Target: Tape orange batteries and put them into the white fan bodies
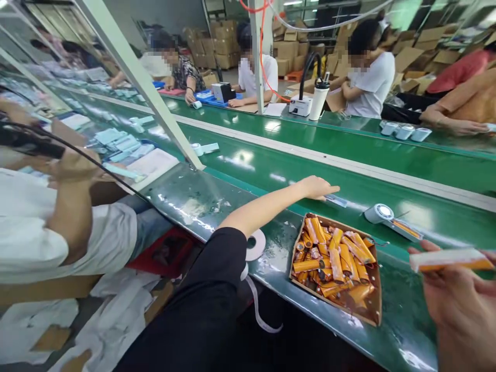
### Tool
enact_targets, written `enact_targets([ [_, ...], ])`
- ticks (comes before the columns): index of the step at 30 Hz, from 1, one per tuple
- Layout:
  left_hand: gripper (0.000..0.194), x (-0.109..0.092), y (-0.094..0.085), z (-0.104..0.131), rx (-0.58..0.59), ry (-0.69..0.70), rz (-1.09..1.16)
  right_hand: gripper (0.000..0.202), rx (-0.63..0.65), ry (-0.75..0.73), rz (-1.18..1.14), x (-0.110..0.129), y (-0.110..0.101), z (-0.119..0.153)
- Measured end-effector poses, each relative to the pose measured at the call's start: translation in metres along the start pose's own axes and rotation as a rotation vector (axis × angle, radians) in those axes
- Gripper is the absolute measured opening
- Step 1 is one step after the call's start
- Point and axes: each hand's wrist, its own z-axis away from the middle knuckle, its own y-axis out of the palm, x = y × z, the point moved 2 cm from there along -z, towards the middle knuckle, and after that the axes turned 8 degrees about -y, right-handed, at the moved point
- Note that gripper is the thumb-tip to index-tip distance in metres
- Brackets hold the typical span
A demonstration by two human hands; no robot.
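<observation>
My left hand (314,187) reaches over the green conveyor belt (287,137), its fingers closed around the end of a light-blue flat part (336,200). At the right edge my right hand (457,297) holds an orange battery pack (451,259) with a white strip along its top. A cardboard box (378,310) full of orange battery packs (336,264) stands on the bench between my hands. Beyond it on the belt lies a light-blue device (377,213) with a round head and an orange piece in its open handle.
A roll of white tape (256,245) sits at the bench's near edge, one strip hanging down. A slanted metal post (147,88) rises at left, beside a co-worker's arm (73,206). Across the belt are several people, a white cup (319,101) and more light-blue devices (405,132).
</observation>
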Motion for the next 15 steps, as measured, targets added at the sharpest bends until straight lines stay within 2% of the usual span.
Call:
enact_targets([
  [3, 0.036, -0.009, 0.007, -0.003, -0.050, 0.099, -0.002, 0.050, 0.284, -0.074, -0.106, -0.007, 0.046, -0.026],
  [5, 0.023, -0.012, 0.012, -0.003, -0.070, 0.118, 0.015, 0.055, 0.450, -0.011, -0.121, -0.019, 0.069, -0.041],
  [8, 0.016, -0.015, 0.018, -0.009, -0.088, 0.154, 0.042, 0.065, 0.653, 0.052, -0.064, -0.043, 0.093, -0.064],
  [11, 0.022, -0.018, 0.017, -0.017, -0.066, 0.160, 0.051, 0.060, 0.744, -0.008, 0.087, -0.065, 0.107, -0.081],
  [15, 0.020, -0.021, 0.007, -0.029, 0.028, 0.115, 0.080, 0.042, 0.751, -0.071, 0.235, -0.086, 0.115, -0.089],
])
